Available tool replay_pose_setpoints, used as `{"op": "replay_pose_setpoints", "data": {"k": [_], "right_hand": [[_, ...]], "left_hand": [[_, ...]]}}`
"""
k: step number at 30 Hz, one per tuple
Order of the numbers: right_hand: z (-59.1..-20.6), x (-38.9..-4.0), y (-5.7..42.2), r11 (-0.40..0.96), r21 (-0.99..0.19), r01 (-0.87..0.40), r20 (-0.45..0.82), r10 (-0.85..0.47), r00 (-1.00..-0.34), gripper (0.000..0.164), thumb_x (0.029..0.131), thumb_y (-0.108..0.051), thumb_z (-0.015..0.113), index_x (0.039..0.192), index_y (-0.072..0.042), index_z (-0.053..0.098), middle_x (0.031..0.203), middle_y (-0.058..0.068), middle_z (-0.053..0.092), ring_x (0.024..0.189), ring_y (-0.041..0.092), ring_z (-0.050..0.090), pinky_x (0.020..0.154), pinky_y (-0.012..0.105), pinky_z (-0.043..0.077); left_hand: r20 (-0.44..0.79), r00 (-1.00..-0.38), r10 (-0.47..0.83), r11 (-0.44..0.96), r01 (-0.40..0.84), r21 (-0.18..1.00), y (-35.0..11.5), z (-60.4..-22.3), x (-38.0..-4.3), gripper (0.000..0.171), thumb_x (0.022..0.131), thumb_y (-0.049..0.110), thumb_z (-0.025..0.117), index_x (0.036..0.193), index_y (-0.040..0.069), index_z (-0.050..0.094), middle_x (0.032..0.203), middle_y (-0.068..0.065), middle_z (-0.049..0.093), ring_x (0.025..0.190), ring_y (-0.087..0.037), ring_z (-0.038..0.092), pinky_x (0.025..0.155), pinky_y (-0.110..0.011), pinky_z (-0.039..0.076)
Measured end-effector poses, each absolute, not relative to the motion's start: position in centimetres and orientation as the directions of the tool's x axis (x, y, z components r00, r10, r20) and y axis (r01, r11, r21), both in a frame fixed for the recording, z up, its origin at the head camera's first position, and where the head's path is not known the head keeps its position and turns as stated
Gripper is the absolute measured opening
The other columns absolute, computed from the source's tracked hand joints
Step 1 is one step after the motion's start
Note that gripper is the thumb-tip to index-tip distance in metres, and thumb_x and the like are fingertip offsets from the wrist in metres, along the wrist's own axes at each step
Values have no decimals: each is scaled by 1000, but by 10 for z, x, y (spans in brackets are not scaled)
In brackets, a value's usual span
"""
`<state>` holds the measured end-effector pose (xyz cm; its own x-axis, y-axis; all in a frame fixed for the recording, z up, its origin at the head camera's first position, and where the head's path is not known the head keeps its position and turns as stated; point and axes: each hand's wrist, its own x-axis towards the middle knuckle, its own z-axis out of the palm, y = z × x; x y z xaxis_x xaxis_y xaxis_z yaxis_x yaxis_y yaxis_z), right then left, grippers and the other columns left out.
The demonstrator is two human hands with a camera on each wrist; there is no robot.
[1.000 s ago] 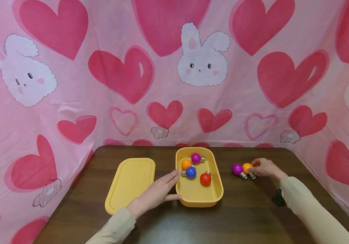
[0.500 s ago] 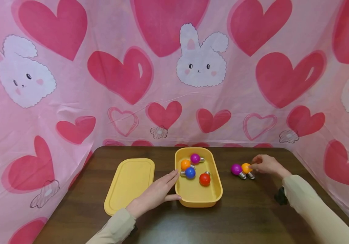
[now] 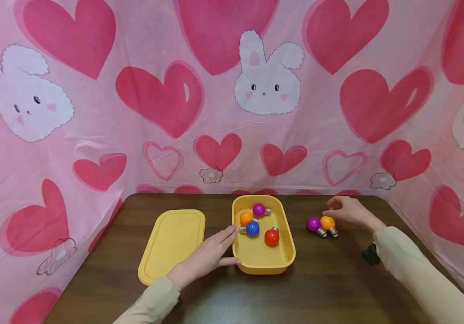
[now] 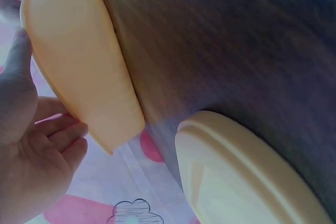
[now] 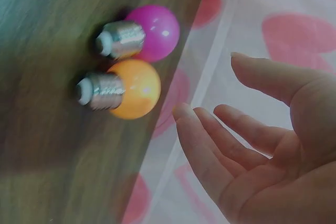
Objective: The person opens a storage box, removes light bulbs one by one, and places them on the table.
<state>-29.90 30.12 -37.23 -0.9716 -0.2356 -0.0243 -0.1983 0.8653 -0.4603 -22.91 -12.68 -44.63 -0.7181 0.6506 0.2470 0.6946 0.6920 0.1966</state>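
A yellow plastic box [image 3: 262,262] stands mid-table, holding a purple bulb [image 3: 259,209], an orange bulb [image 3: 246,218], a blue bulb [image 3: 252,228] and a red bulb [image 3: 272,237]. My left hand [image 3: 207,256] rests its fingertips and thumb along the box's left rim, fingers fairly straight. To the right of the box, a second purple bulb [image 5: 156,33] and a second orange bulb [image 5: 135,88] lie side by side on the table. Just above and behind these two hovers my right hand [image 3: 349,210], thumb and fingers apart and nothing between them, as the right wrist view confirms.
A yellow lid [image 3: 173,243] lies flat on the dark wooden table [image 3: 317,288], left of the box. Behind and at both sides hangs a pink cloth [image 3: 224,112] printed with hearts and rabbits, close to the table's far edge.
My right hand has come off the orange bulb outside the box and risen up and away behind it. That bulb stays beside the purple one. My left hand keeps its place on the box.
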Motion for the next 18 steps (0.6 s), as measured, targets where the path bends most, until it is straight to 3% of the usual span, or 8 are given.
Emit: {"op": "replay_pose_setpoints", "data": {"k": [13, 18], "right_hand": [[-361, -303, 264, 835, -466, -295, -15, -340, -940, 45, 89, -30, 72, 114, 6, 62, 107, 22, 70, 93, 29, 67, 84, 46, 59], [-359, -305, 248, 819, -460, -342, 6, -382, -924, 43, 88, -29, 74, 112, 5, 64, 108, 22, 71, 96, 32, 68, 89, 48, 59]], "left_hand": [[229, -729, 646, 696, 685, 216, -126, -445, -228, 81, 90, 54, 63, 150, 3, 42, 156, -15, 42, 141, -30, 48, 109, -43, 48], [235, -726, 646, 691, 688, 225, -127, -446, -229, 81, 90, 54, 62, 150, 3, 41, 157, -16, 42, 141, -30, 48, 109, -44, 48]]}}
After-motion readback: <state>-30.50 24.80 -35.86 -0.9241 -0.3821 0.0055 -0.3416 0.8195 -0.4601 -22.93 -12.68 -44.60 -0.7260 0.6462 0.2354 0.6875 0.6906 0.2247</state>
